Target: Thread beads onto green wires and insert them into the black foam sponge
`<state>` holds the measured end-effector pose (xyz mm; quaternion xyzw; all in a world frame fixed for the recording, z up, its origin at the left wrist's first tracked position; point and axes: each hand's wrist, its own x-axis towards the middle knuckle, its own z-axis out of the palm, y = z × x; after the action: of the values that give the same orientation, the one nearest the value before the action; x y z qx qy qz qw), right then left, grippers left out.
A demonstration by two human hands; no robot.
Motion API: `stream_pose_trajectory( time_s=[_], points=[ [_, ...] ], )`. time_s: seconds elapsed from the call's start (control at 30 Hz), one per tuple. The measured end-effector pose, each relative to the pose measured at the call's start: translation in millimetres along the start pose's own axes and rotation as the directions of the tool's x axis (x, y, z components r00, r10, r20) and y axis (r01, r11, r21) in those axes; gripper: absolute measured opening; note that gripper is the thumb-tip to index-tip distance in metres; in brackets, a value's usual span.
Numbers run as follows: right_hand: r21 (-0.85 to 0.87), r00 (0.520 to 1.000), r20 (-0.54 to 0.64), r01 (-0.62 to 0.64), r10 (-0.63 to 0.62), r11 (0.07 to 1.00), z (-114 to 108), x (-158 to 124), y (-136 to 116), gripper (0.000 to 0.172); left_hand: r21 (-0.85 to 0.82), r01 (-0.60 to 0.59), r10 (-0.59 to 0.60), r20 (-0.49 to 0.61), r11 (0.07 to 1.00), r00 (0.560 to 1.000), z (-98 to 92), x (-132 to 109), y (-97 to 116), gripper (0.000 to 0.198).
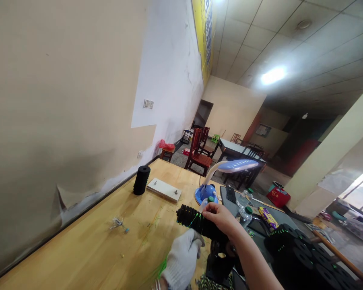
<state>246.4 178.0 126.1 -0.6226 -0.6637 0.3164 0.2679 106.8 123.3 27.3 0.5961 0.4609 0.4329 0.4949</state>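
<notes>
In the head view a black ribbed cylinder (190, 217) lies tilted across a dark stand, with green thread wound over part of it. My left hand (183, 255), in a white knitted glove, is just below the cylinder with its fingers curled. Green threads (162, 267) stick out from the glove's left side. My bare right hand (216, 215) is at the cylinder's upper side, thumb and fingertips pinched together. What is between those fingertips is too small to make out. The dark stand (219, 266) is partly hidden behind my right forearm.
Another black cylinder (141, 180) stands upright by a white board with two bolts (164, 189). A blue desk lamp (206, 192) rises beyond my hands. Rightward are a phone (230, 193), plastic bottles (246, 212) and stacked black cylinders (302, 253). Thread scraps (118, 222) lie left.
</notes>
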Motion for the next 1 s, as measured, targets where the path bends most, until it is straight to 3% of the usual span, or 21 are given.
stream_pose_trajectory(
  time_s=[0.27,1.0],
  points=[
    [-0.018,0.997,0.065,-0.051,0.052,0.999,0.0,4.6,-7.7,0.004,0.004,-0.038,0.038,-0.029,0.999,0.999,-3.4,-4.1,-8.2,0.028],
    [-0.081,0.998,0.05,-0.034,0.039,0.996,-1.1,6.9,-11.9,0.009,0.047,-0.025,0.029,-0.081,0.999,0.996,2.9,-6.2,6.2,0.02]
  ],
)
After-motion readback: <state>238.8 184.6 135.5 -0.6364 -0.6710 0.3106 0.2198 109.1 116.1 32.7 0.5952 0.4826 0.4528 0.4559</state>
